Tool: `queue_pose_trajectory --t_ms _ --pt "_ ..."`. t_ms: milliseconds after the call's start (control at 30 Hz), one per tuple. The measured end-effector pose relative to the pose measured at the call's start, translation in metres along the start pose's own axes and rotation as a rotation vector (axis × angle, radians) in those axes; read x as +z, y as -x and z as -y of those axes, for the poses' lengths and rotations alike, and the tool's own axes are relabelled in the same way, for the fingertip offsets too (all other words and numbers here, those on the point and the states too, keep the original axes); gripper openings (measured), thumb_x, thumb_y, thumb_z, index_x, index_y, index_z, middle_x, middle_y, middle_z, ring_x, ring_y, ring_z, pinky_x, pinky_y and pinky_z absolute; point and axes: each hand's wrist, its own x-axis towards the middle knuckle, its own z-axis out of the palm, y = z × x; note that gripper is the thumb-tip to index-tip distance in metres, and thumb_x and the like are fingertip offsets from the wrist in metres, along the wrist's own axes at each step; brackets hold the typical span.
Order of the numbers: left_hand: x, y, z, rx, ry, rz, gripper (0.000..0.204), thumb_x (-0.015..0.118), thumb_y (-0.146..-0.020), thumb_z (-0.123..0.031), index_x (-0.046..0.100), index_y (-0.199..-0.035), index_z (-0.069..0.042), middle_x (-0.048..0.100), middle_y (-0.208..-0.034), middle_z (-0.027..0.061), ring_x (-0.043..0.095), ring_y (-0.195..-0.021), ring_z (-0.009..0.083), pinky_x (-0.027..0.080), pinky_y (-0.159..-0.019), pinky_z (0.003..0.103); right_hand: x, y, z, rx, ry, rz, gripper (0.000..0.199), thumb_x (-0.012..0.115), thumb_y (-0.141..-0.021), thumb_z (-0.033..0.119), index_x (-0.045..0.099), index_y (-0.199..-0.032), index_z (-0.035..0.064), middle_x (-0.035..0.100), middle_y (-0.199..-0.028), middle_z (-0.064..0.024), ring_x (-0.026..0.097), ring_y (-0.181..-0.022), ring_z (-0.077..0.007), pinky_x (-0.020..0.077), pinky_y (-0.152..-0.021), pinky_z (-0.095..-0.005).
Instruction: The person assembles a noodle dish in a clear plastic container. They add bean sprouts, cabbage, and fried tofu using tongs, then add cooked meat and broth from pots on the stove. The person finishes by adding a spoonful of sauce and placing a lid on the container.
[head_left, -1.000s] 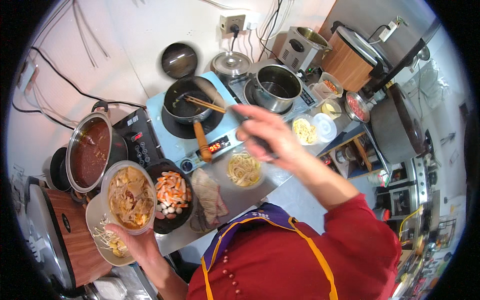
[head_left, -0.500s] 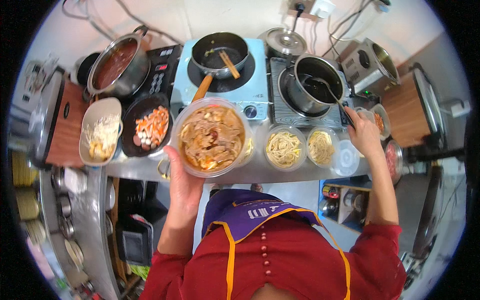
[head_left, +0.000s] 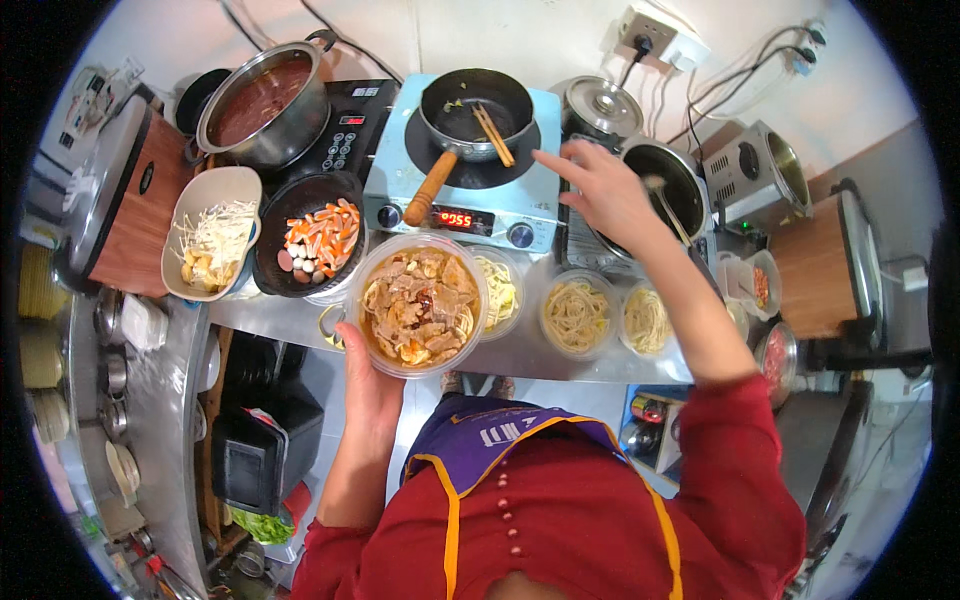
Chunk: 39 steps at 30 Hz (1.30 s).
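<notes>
My left hand [head_left: 370,378] holds a round clear plastic bowl [head_left: 483,310] of sliced meat and noodles in broth, above the counter's front edge. Fingers apart and holding nothing, my right hand [head_left: 598,192] hovers over the right side of the light-blue induction cooker [head_left: 385,188]. Close to its fingertips, a pair of wooden chopsticks [head_left: 492,134] leans in the black frying pan [head_left: 455,110], whose wooden handle points toward me. To the right stands a steel pot [head_left: 706,205] of dark liquid with a ladle [head_left: 668,212] resting in it, partly hidden by my right arm.
Plastic bowls of noodles [head_left: 579,312] line the counter [head_left: 520,360]. At left sit a black pan of sausage pieces [head_left: 322,240], a beige dish of mushrooms [head_left: 215,245] and a large pot of red sauce [head_left: 262,105]. A lidded steel pot [head_left: 603,103] stands behind.
My right hand has let go of the ladle and moved left toward the frying pan. The ladle now rests in the pot. My left hand still holds the bowl of meat and noodles.
</notes>
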Motion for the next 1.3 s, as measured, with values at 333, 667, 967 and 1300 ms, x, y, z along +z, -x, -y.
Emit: queue_pose_trajectory --t_ms 333,667,967,1300 --pt "-0.023 0.010 -0.014 0.057 0.004 -0.086 0.091 0.041 -0.090 -0.071 0.029 -0.151 -0.005 0.039 -0.153 0.0103 0.037 -0.141 0.0251 0.029 -0.116 0.043 0.093 -0.087 -0.020 0.094 -0.281 -0.127 0.009 0.067 -0.088 0.016 0.067 -0.096 0.0111 0.060 -0.095 -0.0093 0.063 -0.084 -0.0295 0.0524 -0.071 -0.0369" --pt "-0.022 -0.004 -0.008 0.082 0.014 -0.015 0.089 0.041 -0.093 -0.068 0.032 -0.148 0.001 0.044 -0.147 0.0133 0.045 -0.135 0.0245 0.037 -0.112 0.041 -0.070 -0.017 0.093 0.258 -1.323 -0.206 0.042 0.044 -0.106 0.033 0.055 -0.084 -0.0007 0.055 -0.088 -0.0107 0.067 -0.073 -0.0200 0.0566 -0.068 -0.0313" --pt "-0.021 -0.010 0.003 0.019 0.026 0.001 0.084 0.046 -0.094 -0.064 0.032 -0.149 -0.002 0.043 -0.148 0.0116 0.044 -0.136 0.0237 0.038 -0.111 0.040 -0.067 -0.019 0.123 0.200 -1.174 -0.081 0.043 0.046 -0.105 0.031 0.058 -0.082 -0.0029 0.053 -0.086 -0.0112 0.064 -0.069 -0.0190 0.0570 -0.067 -0.0312" --pt "-0.027 -0.016 0.007 0.014 0.032 0.057 0.080 0.045 -0.096 -0.062 0.030 -0.150 -0.004 0.042 -0.148 0.0114 0.043 -0.136 0.0234 0.038 -0.111 0.040 -0.093 -0.010 0.122 0.215 -1.124 -0.103 0.037 0.048 -0.102 0.025 0.060 -0.077 -0.0001 0.056 -0.079 -0.0086 0.060 -0.072 -0.0152 0.0503 -0.066 -0.0274"
